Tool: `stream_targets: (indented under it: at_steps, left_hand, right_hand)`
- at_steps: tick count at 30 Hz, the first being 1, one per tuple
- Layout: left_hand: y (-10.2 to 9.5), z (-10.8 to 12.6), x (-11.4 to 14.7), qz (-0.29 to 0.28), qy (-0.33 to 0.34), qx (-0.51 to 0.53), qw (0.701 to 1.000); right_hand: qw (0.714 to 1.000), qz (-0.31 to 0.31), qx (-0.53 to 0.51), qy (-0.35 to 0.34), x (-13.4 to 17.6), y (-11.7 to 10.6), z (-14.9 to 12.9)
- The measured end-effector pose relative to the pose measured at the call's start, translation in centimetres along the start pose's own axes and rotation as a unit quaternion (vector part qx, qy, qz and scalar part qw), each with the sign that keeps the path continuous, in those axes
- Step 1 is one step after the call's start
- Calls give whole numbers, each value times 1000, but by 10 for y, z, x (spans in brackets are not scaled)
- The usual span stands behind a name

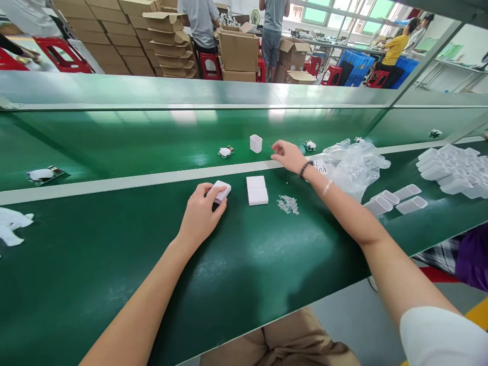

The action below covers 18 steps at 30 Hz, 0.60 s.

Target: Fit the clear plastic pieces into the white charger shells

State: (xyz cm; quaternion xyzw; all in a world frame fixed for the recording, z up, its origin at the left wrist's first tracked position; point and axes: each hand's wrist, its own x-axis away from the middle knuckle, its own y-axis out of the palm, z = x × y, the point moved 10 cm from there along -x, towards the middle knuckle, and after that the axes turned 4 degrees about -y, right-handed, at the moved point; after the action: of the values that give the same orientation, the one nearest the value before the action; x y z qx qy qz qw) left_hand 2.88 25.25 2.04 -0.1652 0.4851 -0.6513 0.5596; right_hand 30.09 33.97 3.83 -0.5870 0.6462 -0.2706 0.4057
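Note:
My left hand (204, 206) is closed around a small white plastic case (222, 191), gripping it at the table surface with thumb and fingers. Beyond the white strip, my right hand (288, 155) is held with bent fingers and a gap at the thumb, and nothing shows in it. Just left of its fingertips stands a white open-topped plastic sleeve (255, 144). Between my hands lie two white rectangular blocks (257, 191), edge to edge. To their right is a little heap of small clear pieces (288, 204).
A clear plastic bag (353, 165) lies under my right forearm. Translucent sleeves (412, 205) and a larger pile of them (453, 170) are at right. Small circuit boards with white parts (225, 151) sit along the green belt (152, 147). A metal ledge (171, 91) runs behind.

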Motion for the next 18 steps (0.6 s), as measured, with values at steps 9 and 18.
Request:
stream_targets:
  at_steps: [9, 18]
  left_hand:
    - [-38, -7, 15, 46, -82, 122, 988]
    - [-35, -12, 21, 54, -105, 144, 983]
  right_hand:
    - [998, -56, -17, 8, 81, 8, 31]
    - [997, -44, -4, -56, 86, -8, 20]
